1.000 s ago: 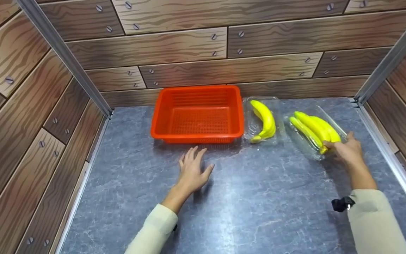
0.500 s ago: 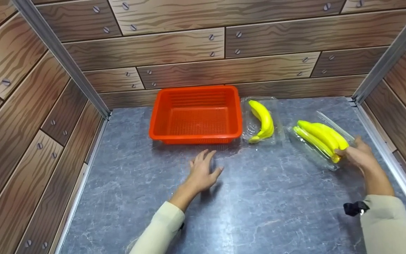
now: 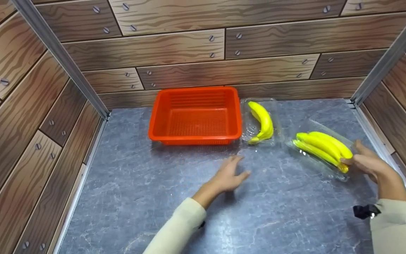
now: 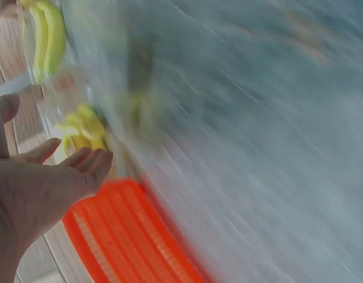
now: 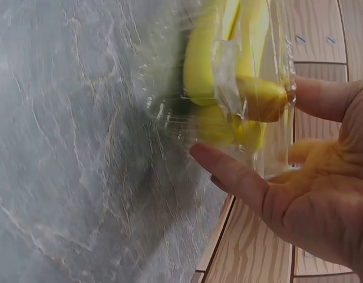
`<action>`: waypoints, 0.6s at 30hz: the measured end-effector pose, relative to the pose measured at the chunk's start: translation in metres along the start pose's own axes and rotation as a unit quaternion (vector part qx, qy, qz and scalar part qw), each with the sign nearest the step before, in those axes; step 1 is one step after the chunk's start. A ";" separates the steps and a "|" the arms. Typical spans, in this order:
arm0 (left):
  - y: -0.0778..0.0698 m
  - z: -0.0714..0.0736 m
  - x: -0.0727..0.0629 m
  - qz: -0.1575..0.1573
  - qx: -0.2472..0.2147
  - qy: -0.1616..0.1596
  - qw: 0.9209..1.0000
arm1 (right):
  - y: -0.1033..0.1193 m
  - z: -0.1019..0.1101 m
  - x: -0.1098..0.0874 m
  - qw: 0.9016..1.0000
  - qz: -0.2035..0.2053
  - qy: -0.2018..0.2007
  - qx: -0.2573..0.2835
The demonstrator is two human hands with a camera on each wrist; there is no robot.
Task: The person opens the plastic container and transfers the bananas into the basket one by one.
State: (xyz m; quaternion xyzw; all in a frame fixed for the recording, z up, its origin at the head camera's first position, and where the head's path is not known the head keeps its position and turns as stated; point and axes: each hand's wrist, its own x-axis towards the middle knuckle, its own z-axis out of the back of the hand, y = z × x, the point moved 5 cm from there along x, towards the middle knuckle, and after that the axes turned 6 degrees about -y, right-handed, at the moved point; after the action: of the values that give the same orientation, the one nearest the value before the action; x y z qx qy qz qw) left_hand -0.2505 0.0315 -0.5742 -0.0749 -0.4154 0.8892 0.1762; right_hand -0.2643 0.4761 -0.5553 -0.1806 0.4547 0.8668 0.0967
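Note:
On the right side of the tabletop, my right hand (image 3: pixel 374 164) grips the near end of a clear plastic container (image 3: pixel 324 170). Yellow bananas (image 3: pixel 324 146) lie inside it. In the right wrist view, the thumb is at one edge of the container (image 5: pixel 161 109) and the fingers (image 5: pixel 234 171) are at its end and underside. My left hand (image 3: pixel 227 176) hovers over the middle of the table, fingers extended and nothing held. The left wrist view shows that hand (image 4: pixel 34 194) with its palm visible, the background blurred.
An orange-red plastic basket (image 3: pixel 195 138) stands against the back wall, its visible inside bare. Beside it on the right, a second clear container (image 3: pixel 277 109) holds a yellow banana shape (image 3: pixel 264 123). Wood-patterned walls (image 3: pixel 174 46) with metal corner posts surround the grey tabletop (image 3: pixel 136 183).
My right hand has drawn the container with bananas toward me and slightly right. My left hand has moved right and a little nearer, away from the basket's front.

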 end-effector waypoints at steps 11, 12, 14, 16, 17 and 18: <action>-0.062 -0.055 0.038 0.017 -0.007 0.063 0.998 | -0.005 -0.003 -0.012 0.999 0.018 0.039 0.005; -0.064 -0.058 0.042 0.026 -0.018 0.065 0.997 | -0.005 -0.003 -0.012 0.999 0.021 0.042 0.001; -0.070 -0.064 0.049 0.045 -0.048 0.065 0.996 | -0.004 -0.005 -0.014 0.998 0.031 0.053 -0.001; -0.074 -0.069 0.054 0.061 -0.077 0.069 0.993 | -0.005 -0.007 -0.017 0.997 0.033 0.063 -0.003; -0.076 -0.073 0.056 0.067 -0.091 0.073 0.991 | -0.005 -0.007 -0.018 0.997 0.034 0.067 -0.004; -0.078 -0.076 0.058 0.070 -0.103 0.076 0.989 | -0.005 -0.008 -0.020 0.997 0.035 0.071 -0.003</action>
State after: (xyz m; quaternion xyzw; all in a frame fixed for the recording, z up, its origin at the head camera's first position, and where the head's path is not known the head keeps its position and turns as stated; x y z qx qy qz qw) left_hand -0.2635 0.1535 -0.5625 -0.1892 -0.4838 0.8435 0.1363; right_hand -0.2427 0.4725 -0.5557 -0.2261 0.4641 0.8558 0.0332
